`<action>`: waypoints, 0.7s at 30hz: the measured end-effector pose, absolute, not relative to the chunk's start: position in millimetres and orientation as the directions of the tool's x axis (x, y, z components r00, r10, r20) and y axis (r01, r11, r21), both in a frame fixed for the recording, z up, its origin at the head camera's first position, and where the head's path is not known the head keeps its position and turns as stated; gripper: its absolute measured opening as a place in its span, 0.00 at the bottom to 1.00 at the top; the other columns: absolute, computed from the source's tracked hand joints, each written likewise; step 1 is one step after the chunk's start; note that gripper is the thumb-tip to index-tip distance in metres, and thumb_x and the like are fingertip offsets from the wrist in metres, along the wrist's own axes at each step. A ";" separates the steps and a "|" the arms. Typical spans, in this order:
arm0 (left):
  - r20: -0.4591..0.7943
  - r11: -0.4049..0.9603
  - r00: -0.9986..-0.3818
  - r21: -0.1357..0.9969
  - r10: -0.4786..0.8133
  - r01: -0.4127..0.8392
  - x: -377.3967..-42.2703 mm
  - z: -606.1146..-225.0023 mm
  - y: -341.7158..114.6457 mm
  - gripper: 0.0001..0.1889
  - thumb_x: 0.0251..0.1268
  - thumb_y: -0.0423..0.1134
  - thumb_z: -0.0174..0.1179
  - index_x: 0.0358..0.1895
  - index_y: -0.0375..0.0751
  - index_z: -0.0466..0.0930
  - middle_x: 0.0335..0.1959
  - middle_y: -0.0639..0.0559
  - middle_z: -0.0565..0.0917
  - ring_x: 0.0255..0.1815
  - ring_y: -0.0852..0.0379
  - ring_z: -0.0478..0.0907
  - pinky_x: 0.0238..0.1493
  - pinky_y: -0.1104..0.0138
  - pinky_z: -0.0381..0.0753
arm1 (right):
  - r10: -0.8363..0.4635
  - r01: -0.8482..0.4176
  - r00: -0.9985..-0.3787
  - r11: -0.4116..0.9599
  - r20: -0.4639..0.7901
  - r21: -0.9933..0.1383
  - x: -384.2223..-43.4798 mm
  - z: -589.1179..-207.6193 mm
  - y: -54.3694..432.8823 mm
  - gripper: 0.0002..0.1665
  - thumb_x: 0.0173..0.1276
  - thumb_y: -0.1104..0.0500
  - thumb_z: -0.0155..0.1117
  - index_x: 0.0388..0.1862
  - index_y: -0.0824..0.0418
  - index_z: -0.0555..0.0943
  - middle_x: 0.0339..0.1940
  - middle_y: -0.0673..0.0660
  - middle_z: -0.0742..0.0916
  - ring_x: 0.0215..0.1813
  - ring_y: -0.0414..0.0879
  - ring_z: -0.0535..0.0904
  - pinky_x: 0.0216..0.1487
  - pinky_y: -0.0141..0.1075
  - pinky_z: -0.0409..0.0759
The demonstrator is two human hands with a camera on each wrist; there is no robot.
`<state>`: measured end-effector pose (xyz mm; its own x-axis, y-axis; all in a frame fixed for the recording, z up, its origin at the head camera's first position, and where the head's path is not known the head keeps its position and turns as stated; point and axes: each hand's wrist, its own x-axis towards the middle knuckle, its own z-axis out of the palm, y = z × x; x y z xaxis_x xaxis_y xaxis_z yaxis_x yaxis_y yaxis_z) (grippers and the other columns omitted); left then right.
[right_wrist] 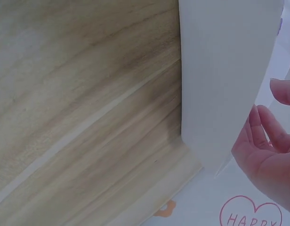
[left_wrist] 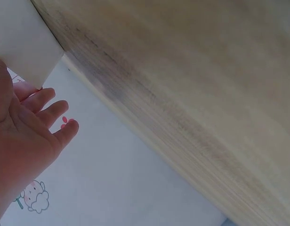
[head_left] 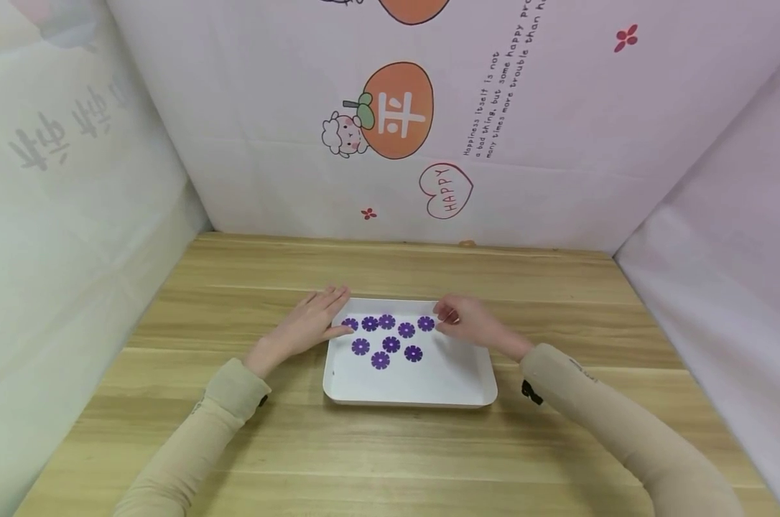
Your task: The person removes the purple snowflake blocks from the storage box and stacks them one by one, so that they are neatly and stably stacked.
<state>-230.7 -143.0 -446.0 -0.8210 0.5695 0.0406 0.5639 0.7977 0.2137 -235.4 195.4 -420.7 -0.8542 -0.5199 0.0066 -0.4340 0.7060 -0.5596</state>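
Several flat purple snowflake-shaped discs [head_left: 391,345] lie spread over the back half of a shallow white tray [head_left: 409,384]. My left hand [head_left: 309,323] is at the tray's back left corner, its fingers fairly straight and its thumb reaching over the rim by a partly hidden disc [head_left: 350,324]. In the left wrist view the fingers of that hand [left_wrist: 29,134] overlap the tray's outer wall [left_wrist: 27,42]. At the right side, my right hand [head_left: 472,322] bends its fingers over the rim, thumb apart from them, close to another disc [head_left: 426,324]. Nothing shows between thumb and fingers of that hand [right_wrist: 272,148].
The tray stands on a wooden table [head_left: 403,467]. Behind it rises a white printed cloth [head_left: 286,179] with orange fruit and a heart. Pale cloth sides [head_left: 80,237] border the table at left and right.
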 end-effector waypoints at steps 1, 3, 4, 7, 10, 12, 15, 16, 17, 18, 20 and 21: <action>0.039 0.797 -0.821 0.215 0.570 0.564 -230.8 -445.9 -142.7 0.42 0.73 0.61 0.49 0.78 0.36 0.51 0.80 0.39 0.55 0.81 0.39 0.52 0.81 0.43 0.51 | -0.521 -0.437 -0.853 0.709 0.007 -0.553 -235.4 -420.5 194.7 0.15 0.64 0.66 0.67 0.47 0.72 0.80 0.39 0.63 0.87 0.41 0.49 0.84 0.45 0.38 0.88; 0.036 0.797 -0.821 0.217 0.570 0.563 -231.0 -445.5 -142.5 0.42 0.73 0.61 0.49 0.78 0.35 0.51 0.80 0.39 0.54 0.81 0.38 0.52 0.81 0.43 0.51 | -0.519 -0.437 -0.855 0.717 0.002 -0.543 -235.2 -420.0 193.1 0.15 0.63 0.66 0.67 0.47 0.73 0.81 0.39 0.63 0.87 0.40 0.49 0.85 0.45 0.37 0.88; 0.036 0.798 -0.821 0.214 0.570 0.563 -231.2 -445.4 -142.4 0.42 0.73 0.61 0.49 0.78 0.35 0.51 0.80 0.39 0.54 0.81 0.38 0.52 0.81 0.44 0.51 | -0.520 -0.439 -0.854 0.721 0.002 -0.536 -235.1 -419.7 192.3 0.15 0.63 0.66 0.67 0.47 0.73 0.81 0.39 0.63 0.88 0.40 0.49 0.85 0.44 0.37 0.88; 0.032 0.801 -0.823 0.209 0.568 0.561 -231.6 -445.3 -142.7 0.42 0.73 0.61 0.49 0.78 0.35 0.51 0.80 0.39 0.54 0.81 0.39 0.52 0.81 0.44 0.51 | -0.521 -0.445 -0.853 0.734 -0.004 -0.513 -235.5 -419.8 189.4 0.15 0.62 0.65 0.68 0.46 0.73 0.81 0.38 0.63 0.88 0.39 0.48 0.84 0.44 0.37 0.88; 0.030 0.803 -0.823 0.204 0.567 0.561 -232.6 -445.6 -143.3 0.42 0.73 0.61 0.50 0.78 0.35 0.51 0.80 0.39 0.54 0.81 0.39 0.52 0.81 0.44 0.51 | -0.514 -0.438 -0.858 0.745 -0.015 -0.503 -235.1 -419.8 186.3 0.15 0.61 0.65 0.69 0.45 0.73 0.82 0.38 0.63 0.88 0.39 0.49 0.84 0.44 0.38 0.87; 0.028 0.804 -0.824 0.205 0.566 0.559 -233.4 -446.1 -143.7 0.42 0.73 0.61 0.50 0.78 0.36 0.51 0.80 0.39 0.54 0.81 0.39 0.52 0.81 0.44 0.51 | -0.510 -0.435 -0.860 0.753 -0.020 -0.494 -234.7 -419.7 184.3 0.15 0.61 0.66 0.69 0.45 0.73 0.82 0.38 0.63 0.88 0.40 0.49 0.84 0.45 0.38 0.87; 0.032 0.802 -0.823 0.206 0.567 0.561 -234.1 -446.7 -144.3 0.42 0.73 0.61 0.50 0.78 0.35 0.51 0.80 0.39 0.55 0.81 0.39 0.53 0.81 0.44 0.51 | -0.494 -0.418 -0.869 0.768 -0.035 -0.485 -233.6 -418.9 181.6 0.15 0.60 0.66 0.70 0.45 0.73 0.82 0.38 0.64 0.88 0.40 0.51 0.84 0.46 0.40 0.87; 0.033 0.801 -0.823 0.208 0.568 0.561 -233.8 -446.5 -144.3 0.42 0.73 0.60 0.50 0.78 0.35 0.51 0.80 0.39 0.55 0.81 0.39 0.53 0.81 0.44 0.51 | -0.490 -0.413 -0.871 0.773 -0.039 -0.481 -233.6 -419.3 181.0 0.16 0.60 0.66 0.70 0.45 0.73 0.82 0.38 0.64 0.88 0.41 0.51 0.84 0.46 0.40 0.87; 0.033 0.801 -0.823 0.209 0.567 0.560 -233.4 -446.3 -144.4 0.42 0.73 0.60 0.50 0.78 0.35 0.51 0.80 0.39 0.55 0.81 0.38 0.53 0.81 0.44 0.51 | -0.485 -0.409 -0.873 0.777 -0.043 -0.478 -233.3 -419.7 180.2 0.16 0.60 0.66 0.71 0.45 0.73 0.82 0.38 0.64 0.88 0.41 0.52 0.84 0.46 0.40 0.87; 0.038 0.800 -0.822 0.207 0.568 0.563 -232.9 -446.2 -144.4 0.42 0.73 0.60 0.51 0.78 0.34 0.52 0.80 0.38 0.55 0.80 0.38 0.53 0.81 0.44 0.52 | -0.477 -0.400 -0.877 0.784 -0.049 -0.474 -233.4 -420.3 179.5 0.16 0.60 0.66 0.71 0.45 0.73 0.82 0.39 0.64 0.88 0.41 0.52 0.84 0.47 0.40 0.87; 0.046 0.796 -0.820 0.216 0.570 0.566 -232.0 -446.5 -144.3 0.42 0.72 0.59 0.52 0.77 0.33 0.53 0.79 0.37 0.56 0.80 0.37 0.54 0.81 0.43 0.52 | -0.462 -0.387 -0.885 0.798 -0.057 -0.461 -233.7 -422.0 177.8 0.16 0.59 0.65 0.71 0.45 0.72 0.82 0.39 0.64 0.88 0.41 0.52 0.84 0.47 0.40 0.87; 0.049 0.795 -0.819 0.218 0.571 0.567 -231.5 -446.3 -144.2 0.42 0.72 0.59 0.52 0.77 0.33 0.53 0.79 0.37 0.56 0.80 0.37 0.54 0.80 0.42 0.52 | -0.458 -0.387 -0.887 0.806 -0.057 -0.448 -234.3 -423.1 176.8 0.17 0.59 0.65 0.71 0.45 0.72 0.83 0.38 0.64 0.88 0.41 0.51 0.84 0.46 0.40 0.87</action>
